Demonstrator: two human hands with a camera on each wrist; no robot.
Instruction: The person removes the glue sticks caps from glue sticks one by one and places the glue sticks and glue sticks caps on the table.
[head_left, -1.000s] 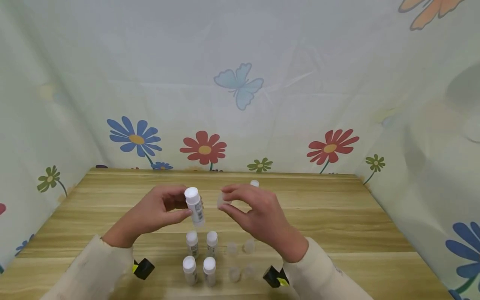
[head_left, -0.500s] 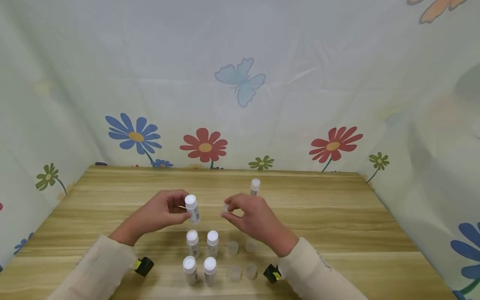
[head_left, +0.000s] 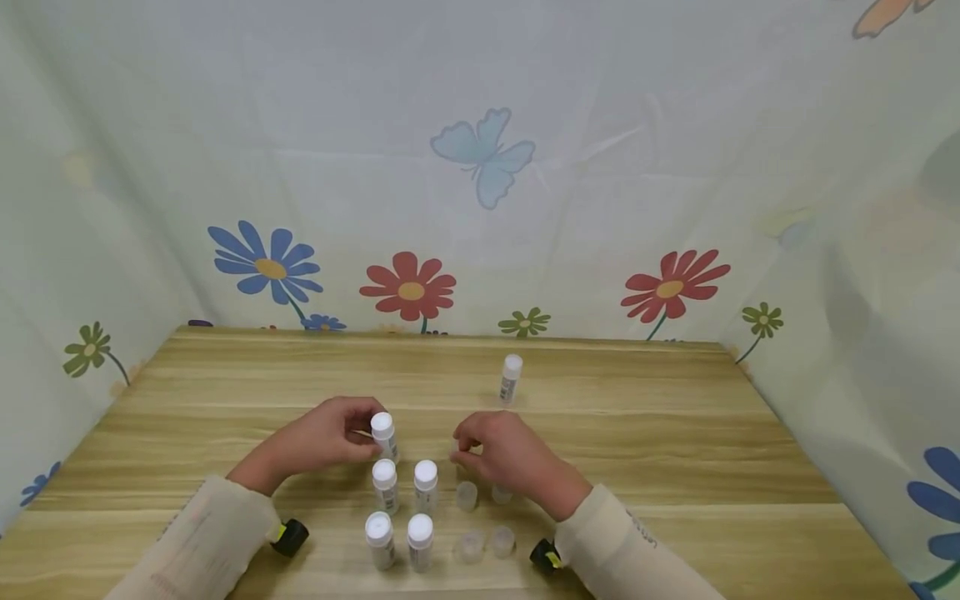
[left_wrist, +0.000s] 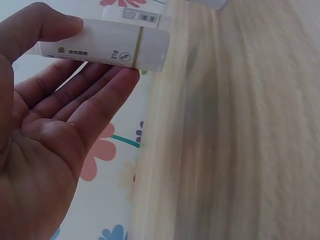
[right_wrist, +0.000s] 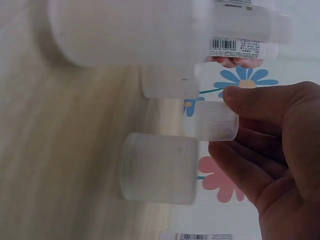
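My left hand [head_left: 330, 435] pinches a white glue stick [head_left: 385, 437] between thumb and fingertips, upright just behind a group of several standing glue sticks [head_left: 420, 537]. In the left wrist view its label reads 21g [left_wrist: 105, 44]. My right hand [head_left: 510, 454] pinches a small translucent ribbed cap [right_wrist: 217, 121], mostly hidden by the fingers in the head view. Below that hand, several translucent caps [head_left: 471, 546] stand on the table beside the glue sticks. One cap [right_wrist: 160, 169] shows large in the right wrist view.
A single glue stick [head_left: 511, 381] stands farther back on the wood-grain table [head_left: 637, 433]. Black pieces with yellow sit at both wrists, one at the left cuff [head_left: 290, 537] and one at the right cuff [head_left: 546, 554]. A flowered curtain [head_left: 337, 192] encloses the back and sides.
Both hands have come down toward the table and nearer to me. The left brings the glue stick close behind the group; the right lowers the cap, uncovering the far glue stick.
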